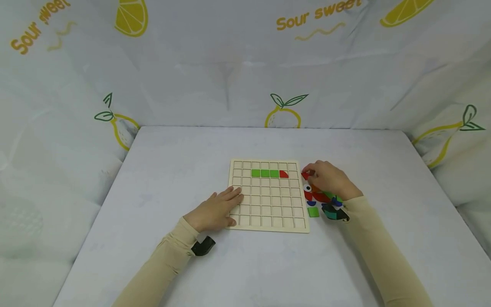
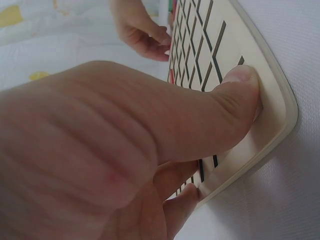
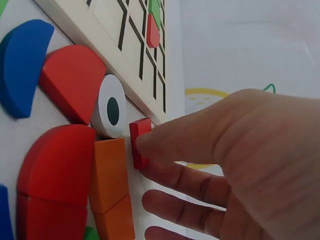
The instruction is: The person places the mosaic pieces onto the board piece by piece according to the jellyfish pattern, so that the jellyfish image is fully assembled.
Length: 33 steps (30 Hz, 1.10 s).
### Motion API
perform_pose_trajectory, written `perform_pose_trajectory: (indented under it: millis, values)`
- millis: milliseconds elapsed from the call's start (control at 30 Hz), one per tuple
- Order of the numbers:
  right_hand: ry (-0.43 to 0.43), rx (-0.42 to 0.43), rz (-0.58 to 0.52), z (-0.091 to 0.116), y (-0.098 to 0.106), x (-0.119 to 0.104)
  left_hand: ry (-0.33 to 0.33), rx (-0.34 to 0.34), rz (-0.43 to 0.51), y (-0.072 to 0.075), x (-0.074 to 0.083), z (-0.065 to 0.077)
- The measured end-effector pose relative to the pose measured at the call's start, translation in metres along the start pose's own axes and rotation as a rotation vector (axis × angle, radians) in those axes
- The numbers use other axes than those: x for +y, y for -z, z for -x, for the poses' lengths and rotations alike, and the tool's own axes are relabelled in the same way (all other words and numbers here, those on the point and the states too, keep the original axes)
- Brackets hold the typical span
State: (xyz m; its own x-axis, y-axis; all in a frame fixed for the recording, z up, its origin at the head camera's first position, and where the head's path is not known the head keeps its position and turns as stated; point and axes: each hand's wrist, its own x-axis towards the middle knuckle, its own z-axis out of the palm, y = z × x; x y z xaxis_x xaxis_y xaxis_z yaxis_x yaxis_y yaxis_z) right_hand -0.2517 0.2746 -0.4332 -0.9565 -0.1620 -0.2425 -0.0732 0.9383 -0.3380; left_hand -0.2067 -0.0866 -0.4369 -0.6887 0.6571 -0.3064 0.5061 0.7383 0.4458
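Observation:
A pale wooden grid board (image 1: 268, 229) lies on the table. In one of its upper rows sit three green squares (image 1: 265, 173) and, at their right end, a red piece with a rounded corner (image 1: 283, 174). My left hand (image 1: 216, 209) rests on the board's left side, fingers spread over the grid and thumb (image 2: 240, 87) near the front corner. Beyond the right edge, my right hand (image 1: 330, 177) pinches a small red block (image 3: 140, 127) between thumb and forefinger, close to the board's far right corner.
Right of the board are loose pieces: a white disc with a black spot (image 3: 109, 105), a blue half-round (image 3: 25, 70), red rounded blocks (image 3: 57, 160), orange blocks (image 3: 110, 172) and a green square (image 1: 313, 212). A printed cloth (image 1: 215, 85) hangs behind the table.

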Motion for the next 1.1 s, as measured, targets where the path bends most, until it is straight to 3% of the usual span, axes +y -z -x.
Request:
perform_pose_trajectory:
  millis: [467, 867, 1100]
  values:
    - [0.0, 0.016, 0.009, -0.0017, 0.0015, -0.0019, 0.009, 0.001, -0.023, 0.0017, -0.0003, -0.0015]
    - [-0.051, 0.023, 0.02, -0.0024, -0.0005, 0.0004, 0.011, -0.002, -0.021, 0.0, -0.0006, -0.0016]
    - [-0.039, 0.066, 0.0, -0.0046, 0.009, -0.0032, 0.002, 0.002, -0.023, -0.0024, -0.003, -0.002]
